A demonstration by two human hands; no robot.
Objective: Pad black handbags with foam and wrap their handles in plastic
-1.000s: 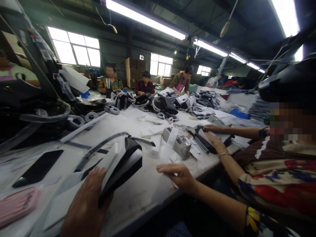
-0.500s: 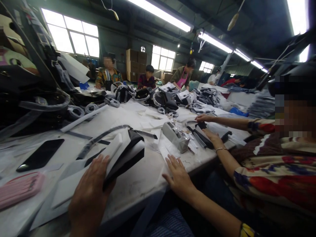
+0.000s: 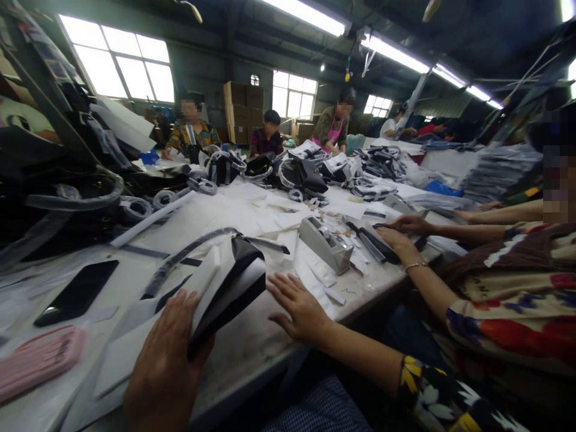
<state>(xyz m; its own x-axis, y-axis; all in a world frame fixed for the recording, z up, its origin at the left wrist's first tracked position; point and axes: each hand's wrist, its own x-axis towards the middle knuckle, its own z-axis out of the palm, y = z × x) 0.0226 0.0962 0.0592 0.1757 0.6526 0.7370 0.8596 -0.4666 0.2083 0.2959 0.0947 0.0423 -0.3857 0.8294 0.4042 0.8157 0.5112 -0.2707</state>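
While a pink case (image 3: 45,360) and a black phone (image 3: 77,292) lie on the worktop (image 3: 245,342), the left grip (image 3: 167,357) holds the near end of a tilted black-and-white bag (image 3: 230,291) between fingers and thumb. The right grip (image 3: 299,308), spread wide, is just right of the bag; a tape dispenser (image 3: 324,245) stands farther right.

Table (image 3: 245,348) bears bag (image 3: 227,297), phone (image 3: 77,292), tape dispenser (image 3: 324,247).

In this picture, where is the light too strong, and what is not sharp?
Head view: left window and ceiling lamp are washed out white. Head view: deep shadow lies under the table. Head view: the left hand looks dim and soft, the pink case perhaps lens-stretched.
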